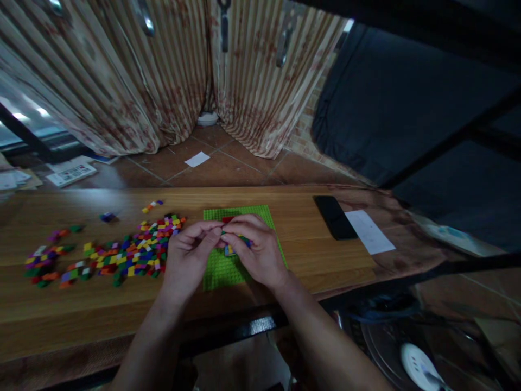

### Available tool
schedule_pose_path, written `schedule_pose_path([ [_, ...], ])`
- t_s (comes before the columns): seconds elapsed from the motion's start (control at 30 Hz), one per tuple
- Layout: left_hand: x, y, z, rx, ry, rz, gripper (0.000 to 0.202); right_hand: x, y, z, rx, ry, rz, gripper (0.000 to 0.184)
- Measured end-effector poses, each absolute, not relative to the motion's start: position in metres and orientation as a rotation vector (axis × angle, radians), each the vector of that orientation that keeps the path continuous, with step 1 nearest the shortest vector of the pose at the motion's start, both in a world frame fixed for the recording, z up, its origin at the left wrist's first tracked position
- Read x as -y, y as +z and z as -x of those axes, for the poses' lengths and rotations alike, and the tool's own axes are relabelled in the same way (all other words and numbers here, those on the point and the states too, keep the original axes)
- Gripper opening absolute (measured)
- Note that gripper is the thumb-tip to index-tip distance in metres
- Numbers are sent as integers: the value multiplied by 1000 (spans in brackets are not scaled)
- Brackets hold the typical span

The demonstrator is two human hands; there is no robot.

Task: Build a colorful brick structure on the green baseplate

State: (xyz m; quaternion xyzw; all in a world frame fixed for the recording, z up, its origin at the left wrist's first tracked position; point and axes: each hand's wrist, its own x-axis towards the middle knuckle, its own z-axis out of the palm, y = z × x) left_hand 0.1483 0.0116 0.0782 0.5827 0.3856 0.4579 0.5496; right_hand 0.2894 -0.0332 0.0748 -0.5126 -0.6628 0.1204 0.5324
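Note:
My left hand (188, 257) and my right hand (257, 247) meet above a green studded baseplate (220, 274). Thumbs and fingers of both are pinched together at one spot. What sits between the fingertips is too small and too covered to make out. Beneath and beside my right hand's fingers show coloured toy bricks (229, 250), blue, yellow and green; I cannot tell whether they rest on the plate or are held. A red brick (227, 219) shows just behind the fingertips. Left of my left hand lies a loose pile of multicoloured bricks (134, 252).
The wooden table (293, 217) carries a black phone (334, 217) at the right, with a white paper (369, 232) beside it. A few bricks (107, 217) lie apart behind the pile. Curtains (252, 81) hang beyond the table, and a dark metal bar (260, 326) runs along its front.

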Motion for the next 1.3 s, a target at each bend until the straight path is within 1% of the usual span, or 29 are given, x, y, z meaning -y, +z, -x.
schedule_pose_path([
  [0.33,-12,76,-148,-971,1070,-1404,21,31,72,-292,1444,244,1323,10],
  [0.53,-20,58,-140,-1157,1114,-1377,22,27,71,-295,1355,197,1398,10],
  [0.77,-21,37,-127,-1295,914,-1577,28,21,66,-307,1141,349,1413,7],
  [0.97,-11,48,-133,-1303,776,-1666,32,21,58,-303,1274,422,1480,12],
  [1.1,-3,57,-138,-1254,773,-1696,34,17,51,-310,1268,384,1563,13],
  [1.2,0,59,-140,-1211,780,-1727,33,14,48,-316,1208,441,1546,14],
  [1.3,1,60,-140,-1175,808,-1756,31,14,47,-315,1262,498,1560,13],
])
